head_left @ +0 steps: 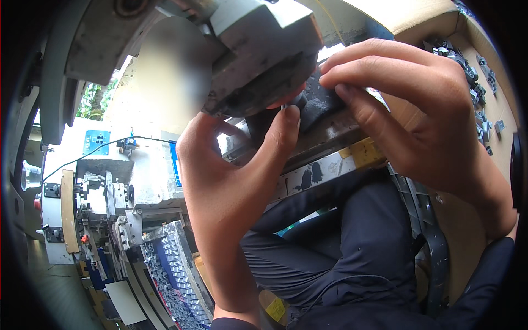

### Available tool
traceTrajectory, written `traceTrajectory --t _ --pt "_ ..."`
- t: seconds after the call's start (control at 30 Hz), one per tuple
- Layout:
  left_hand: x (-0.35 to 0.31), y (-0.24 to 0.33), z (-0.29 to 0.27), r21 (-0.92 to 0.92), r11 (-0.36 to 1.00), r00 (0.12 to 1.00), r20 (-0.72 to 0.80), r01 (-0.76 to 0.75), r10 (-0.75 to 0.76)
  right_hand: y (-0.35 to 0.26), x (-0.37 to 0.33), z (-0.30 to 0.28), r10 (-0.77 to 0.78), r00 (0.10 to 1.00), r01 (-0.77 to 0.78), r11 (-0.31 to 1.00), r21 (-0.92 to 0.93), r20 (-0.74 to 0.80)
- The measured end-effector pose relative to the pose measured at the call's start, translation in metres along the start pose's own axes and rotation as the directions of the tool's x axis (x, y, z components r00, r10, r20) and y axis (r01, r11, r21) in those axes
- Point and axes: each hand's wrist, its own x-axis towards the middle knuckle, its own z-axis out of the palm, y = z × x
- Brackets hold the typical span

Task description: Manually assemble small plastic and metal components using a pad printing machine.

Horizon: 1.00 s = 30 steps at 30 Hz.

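Two bare hands work around a dark block (317,111) that sits just below the grey machine head (264,60). The left hand (228,176) has its thumb raised beside the block, its fingers partly hidden by the machine head, so its grip cannot be told. The right hand (426,104) curves with thumb and fingertips near the block; whether it pinches anything is unclear. Small grey parts (474,74) lie in a cardboard box (407,14) at right.

the machine head (269,52) looks like metal, scuffed and dark-smeared. the trousers (374,236) are creased matt cloth, the box (462,231) dull cardboard, the small parts (477,93) in it metallic and glossy.
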Motion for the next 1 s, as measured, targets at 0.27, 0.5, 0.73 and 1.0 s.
traceTrajectory --t 0.27,0.5,0.73,1.0 --pt "0.003 -0.002 0.0 -0.061 0.998 0.999 0.041 0.025 -0.023 0.005 -0.004 0.01 -0.007 0.996 0.011 0.999 0.051 -0.086" --pt "0.005 -0.002 -0.002 -0.001 1.0 0.998 0.069 -0.005 0.005 0.005 -0.004 0.011 -0.007 0.996 0.012 0.998 0.058 -0.084" --pt "0.003 -0.004 0.0 -0.004 1.0 1.0 0.023 -0.012 0.012 0.003 -0.004 0.011 -0.005 0.996 0.01 0.998 0.057 -0.093" --pt "0.003 -0.003 -0.001 0.03 1.0 1.0 0.017 0.009 -0.01 0.002 -0.004 0.011 0.017 0.995 -0.01 0.997 0.07 -0.095"
